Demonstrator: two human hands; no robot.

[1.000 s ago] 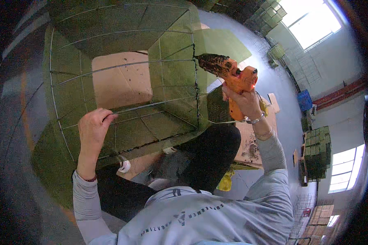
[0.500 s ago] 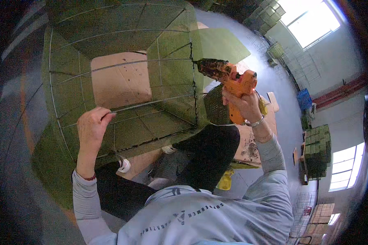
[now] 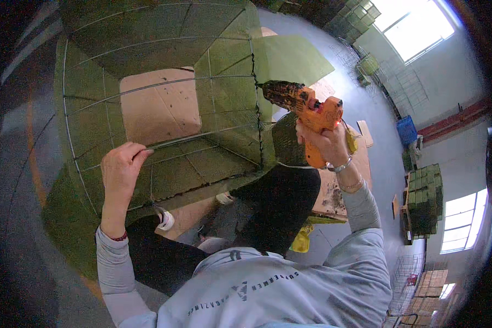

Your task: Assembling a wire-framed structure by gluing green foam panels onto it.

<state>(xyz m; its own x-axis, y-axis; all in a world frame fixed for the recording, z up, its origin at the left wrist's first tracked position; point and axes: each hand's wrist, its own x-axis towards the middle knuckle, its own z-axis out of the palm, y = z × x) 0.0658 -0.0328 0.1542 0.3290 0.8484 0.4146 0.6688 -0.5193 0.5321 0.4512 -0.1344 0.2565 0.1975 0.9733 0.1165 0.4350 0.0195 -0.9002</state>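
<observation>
In front of me stands a box-shaped wire frame (image 3: 158, 39) lined with green mesh (image 3: 232, 98). My left hand (image 3: 123, 167) pinches one of its metal wires on the near left. My right hand (image 3: 325, 139) is wrapped round the grip of an orange glue gun (image 3: 317, 117), whose front is smeared black. The gun's nozzle sits close to the frame's right edge, where a black line of glue (image 3: 258, 120) runs along wire and mesh. Another dark line follows the lower near edge. Whether the nozzle touches the mesh I cannot tell.
Stained cardboard (image 3: 161, 104) shows through the frame's opening, and more cardboard (image 3: 333, 188) lies on the floor at right. A green sheet (image 3: 295, 60) is beyond the gun. Stacked green boxes (image 3: 423, 202) and a blue crate (image 3: 406, 130) stand farther right. A yellow thing (image 3: 300, 240) lies by my leg.
The frame has shifted slightly left and up, my left hand moving with it. The glue gun's nozzle is slightly lower along the right edge relative to the frame.
</observation>
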